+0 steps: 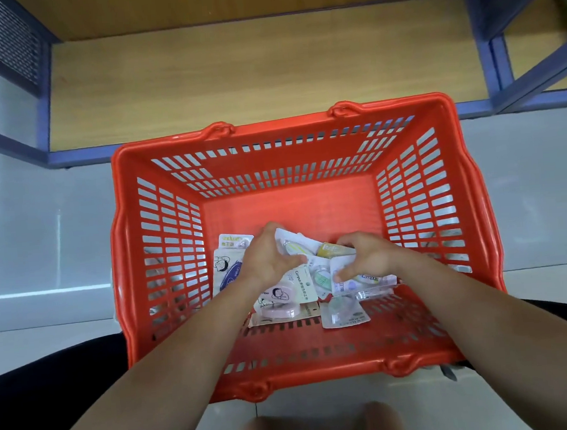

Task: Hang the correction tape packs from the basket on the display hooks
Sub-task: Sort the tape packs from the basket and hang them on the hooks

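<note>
Red slatted plastic basket (469, 201) was set on the floor, just in front of a low wooden shelf board (265, 75) in a blue metal frame (486, 66). A loose heap of carded correction tape packs (301, 291) was spread over the near half of the basket floor, overlapping, none upright.

Both hands were down inside the basket. Left hand (268, 254): fingers (271, 230) were curled over the far edge of a white-backed pack with a yellow-green tape body (292, 246), thumb closed under its near edge, so that pack was gripped. Right hand (370, 255): fingers (347, 242) were bent and laid on a clear blister pack with a lilac card (369, 279), thumb on its face. Whether that pack was actually pinched could not be told.

Key relation: the white-backed pack lay just to the right of the left palm, tilted off the heap, long axis judged to run from far-left to near-right. The left hand was the nearer one and already on it.

No display hooks were in view. The next move was judged to be a lift straight up and clear of the basket rim.
</note>
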